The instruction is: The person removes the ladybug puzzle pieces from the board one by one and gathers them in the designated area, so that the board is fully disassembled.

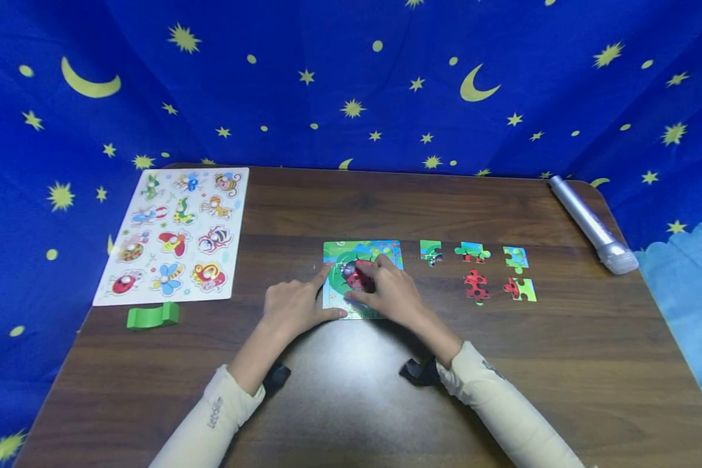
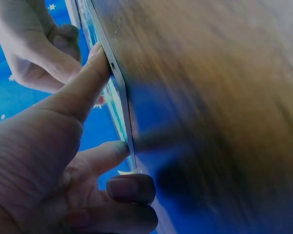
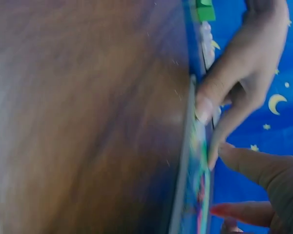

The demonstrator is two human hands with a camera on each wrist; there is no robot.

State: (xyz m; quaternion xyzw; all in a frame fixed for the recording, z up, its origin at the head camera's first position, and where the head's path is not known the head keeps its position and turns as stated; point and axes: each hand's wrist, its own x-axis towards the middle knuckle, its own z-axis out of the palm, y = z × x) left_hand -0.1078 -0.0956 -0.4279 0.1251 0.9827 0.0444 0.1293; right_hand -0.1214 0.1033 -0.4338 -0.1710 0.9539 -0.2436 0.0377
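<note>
A ladybug jigsaw puzzle (image 1: 333, 299) lies in its board at mid-table, partly covered by both hands. My left hand (image 1: 289, 305) steadies the board's left side, with the index finger on the left edge and the thumb at the bottom edge. Over the puzzle's middle and right part, my right hand (image 1: 394, 292) touches the red ladybug picture with thumb and fingers spread apart. Whether a loose piece lies under its fingertips is hidden. In the right wrist view, the puzzle board (image 3: 185, 165) appears edge-on beside the fingers.
Several loose puzzle pieces (image 1: 476, 286) lie right of the board. A white insect picture board (image 1: 240, 214) is at the left, with a green curved block (image 1: 152, 316) below it. A silver microphone (image 1: 591, 224) lies at the right edge. A blue star-patterned curtain (image 1: 351, 78) hangs behind.
</note>
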